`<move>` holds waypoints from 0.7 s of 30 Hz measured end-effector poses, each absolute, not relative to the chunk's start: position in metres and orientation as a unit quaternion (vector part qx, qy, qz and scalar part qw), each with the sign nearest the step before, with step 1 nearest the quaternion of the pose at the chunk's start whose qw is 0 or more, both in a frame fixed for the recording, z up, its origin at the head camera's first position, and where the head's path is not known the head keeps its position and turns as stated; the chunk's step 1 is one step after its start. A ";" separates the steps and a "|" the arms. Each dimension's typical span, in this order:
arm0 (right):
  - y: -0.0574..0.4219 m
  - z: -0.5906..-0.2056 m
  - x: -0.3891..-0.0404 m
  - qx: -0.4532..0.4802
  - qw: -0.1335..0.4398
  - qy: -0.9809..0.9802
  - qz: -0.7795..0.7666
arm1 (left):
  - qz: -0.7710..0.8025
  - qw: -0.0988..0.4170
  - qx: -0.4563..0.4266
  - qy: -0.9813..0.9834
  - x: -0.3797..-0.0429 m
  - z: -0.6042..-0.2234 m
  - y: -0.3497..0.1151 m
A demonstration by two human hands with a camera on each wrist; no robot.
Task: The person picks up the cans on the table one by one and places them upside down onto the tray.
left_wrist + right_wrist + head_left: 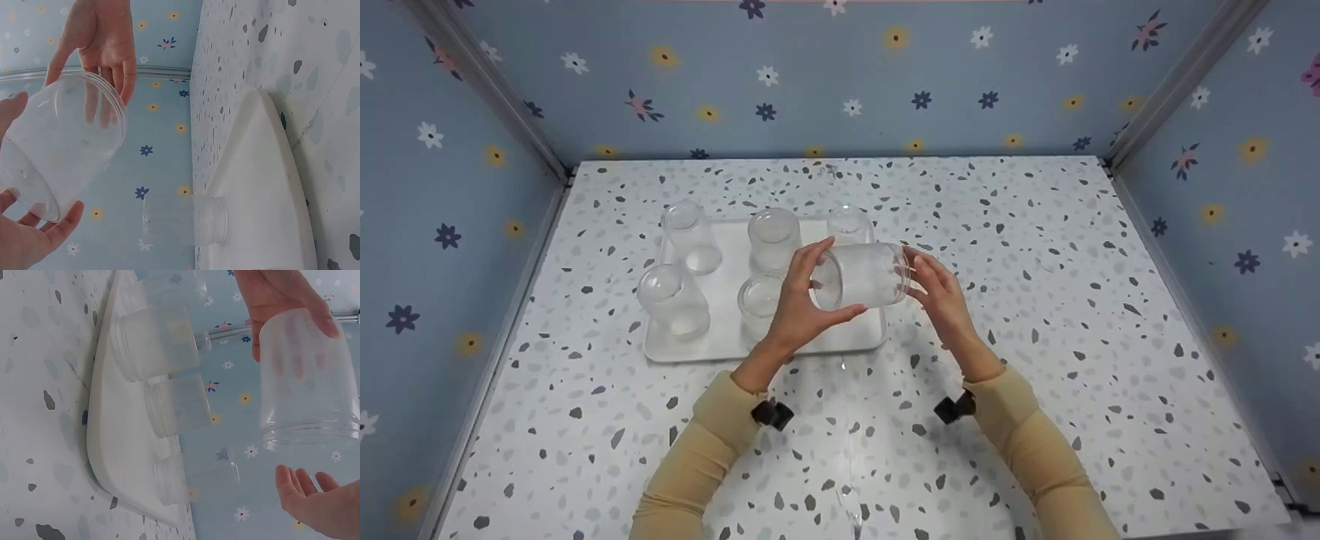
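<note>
A clear plastic jar [870, 275] lies sideways in the air above the tray's right side, its ridged rim facing right. My left hand [801, 300] grips it around the smooth base end, thumb below and fingers above. By the rim, my right hand [941, 296] holds its fingers loosely extended. The right wrist view shows a small gap between the right fingertips [284, 475] and the ridged rim. Beneath, a white tray [727, 341] carries several similar jars standing rim down, among them one jar [673, 300] at the front left and another [774, 238] at the back middle.
The speckled white table [1072, 315] extends right of the tray and in front of it. Flower-patterned panels [840, 75] enclose the back and both sides, joined by metal posts [1185, 82] at the corners.
</note>
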State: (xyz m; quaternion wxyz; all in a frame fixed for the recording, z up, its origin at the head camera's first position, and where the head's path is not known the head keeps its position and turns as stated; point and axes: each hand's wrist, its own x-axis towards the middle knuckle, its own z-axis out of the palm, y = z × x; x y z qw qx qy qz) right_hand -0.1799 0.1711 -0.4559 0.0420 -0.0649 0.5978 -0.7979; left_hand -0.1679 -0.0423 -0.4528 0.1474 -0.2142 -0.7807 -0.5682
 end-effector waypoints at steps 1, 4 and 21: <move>0.172 -0.457 -0.181 -0.061 0.037 0.604 -0.794 | -0.563 0.146 -0.213 -0.785 -0.168 -0.453 -0.042; 0.174 -0.460 -0.183 -0.050 0.023 0.625 -0.778 | -0.542 0.143 -0.209 -0.801 -0.169 -0.454 -0.042; 0.187 -0.488 -0.198 -0.078 -0.021 0.755 -0.651 | -0.413 0.052 -0.210 -0.885 -0.175 -0.453 -0.036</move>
